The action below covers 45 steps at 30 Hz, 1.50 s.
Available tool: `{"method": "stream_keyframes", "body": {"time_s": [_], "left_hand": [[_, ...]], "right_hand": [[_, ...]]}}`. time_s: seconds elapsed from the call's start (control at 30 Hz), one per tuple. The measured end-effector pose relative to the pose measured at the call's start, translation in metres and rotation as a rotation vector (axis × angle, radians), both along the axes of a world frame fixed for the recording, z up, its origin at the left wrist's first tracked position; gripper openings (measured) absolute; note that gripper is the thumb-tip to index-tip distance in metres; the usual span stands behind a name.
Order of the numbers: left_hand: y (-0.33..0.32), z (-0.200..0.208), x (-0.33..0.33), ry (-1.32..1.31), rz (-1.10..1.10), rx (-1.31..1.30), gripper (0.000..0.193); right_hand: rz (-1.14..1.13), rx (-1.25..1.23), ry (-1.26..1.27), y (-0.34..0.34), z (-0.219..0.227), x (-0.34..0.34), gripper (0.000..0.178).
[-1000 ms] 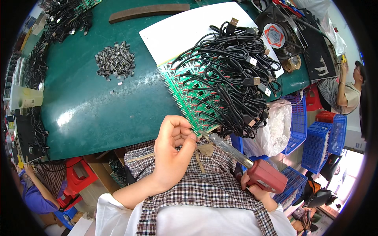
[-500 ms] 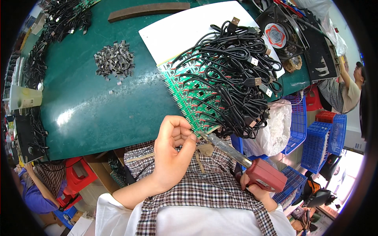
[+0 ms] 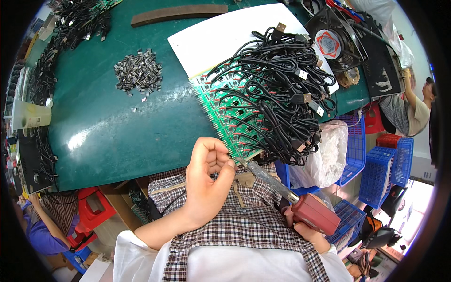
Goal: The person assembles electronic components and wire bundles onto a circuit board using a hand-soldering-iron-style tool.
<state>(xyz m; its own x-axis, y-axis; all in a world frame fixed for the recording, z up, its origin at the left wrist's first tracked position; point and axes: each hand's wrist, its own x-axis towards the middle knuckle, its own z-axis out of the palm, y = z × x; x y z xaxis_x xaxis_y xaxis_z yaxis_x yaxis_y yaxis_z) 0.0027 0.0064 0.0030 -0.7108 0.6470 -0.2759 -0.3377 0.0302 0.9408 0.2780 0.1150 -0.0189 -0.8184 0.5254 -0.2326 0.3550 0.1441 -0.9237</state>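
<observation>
My right hand (image 3: 305, 230) is wrapped round the red handle of a soldering iron (image 3: 315, 214). Its metal shaft slants up and left, and the tip is at the near corner of a green circuit board panel (image 3: 213, 110). At that same corner, the thumb and fingertips of my left hand (image 3: 206, 176) are pinched together; whatever they hold is too small and covered to make out. Pins line the panel's left edge. Black USB cables (image 3: 286, 101) with red wire ends lie bunched across its right side. A white sheet (image 3: 211, 40) lies under the panel.
Small metal connectors (image 3: 139, 71) lie in a pile on the green table (image 3: 117, 145). A dark curved bar (image 3: 178, 15) is at the back, a fan (image 3: 333, 42) at the back right. Blue crates (image 3: 376, 174) stand at right; a plastic cup (image 3: 30, 116) is far left. Two other people sit nearby.
The soldering iron's handle has tilted slightly and shifted a little, with its tip still at the board's corner. My left hand keeps its pinch there. The whole view has shifted slightly.
</observation>
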Motion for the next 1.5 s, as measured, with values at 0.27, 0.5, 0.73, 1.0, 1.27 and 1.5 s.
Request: {"method": "stream_keyframes", "body": {"time_s": [0.27, 0.5, 0.73, 1.0, 1.27, 1.5], "left_hand": [[0.001, -0.001, -0.001, 0.003, 0.007, 0.004, 0.023], [0.001, -0.002, 0.000, 0.009, 0.011, 0.013, 0.024], [0.000, -0.001, 0.000, 0.018, -0.003, -0.002, 0.024], [0.000, -0.003, 0.000, 0.031, -0.006, 0.009, 0.025], [0.000, -0.003, -0.001, 0.033, -0.029, 0.003, 0.025], [-0.002, -0.002, -0.003, 0.060, -0.022, -0.013, 0.026]], "right_hand": [[-0.055, -0.071, 0.035, 0.001, 0.012, -0.021, 0.063], [0.027, 0.041, 0.127, 0.006, 0.011, -0.022, 0.061], [-0.029, 0.047, 0.036, 0.006, 0.015, -0.017, 0.059], [0.191, 0.369, 0.157, 0.015, 0.030, -0.043, 0.059], [-0.015, 0.075, 0.010, 0.005, 0.023, -0.026, 0.060], [0.007, 0.172, 0.019, 0.005, 0.019, -0.022, 0.055]]}}
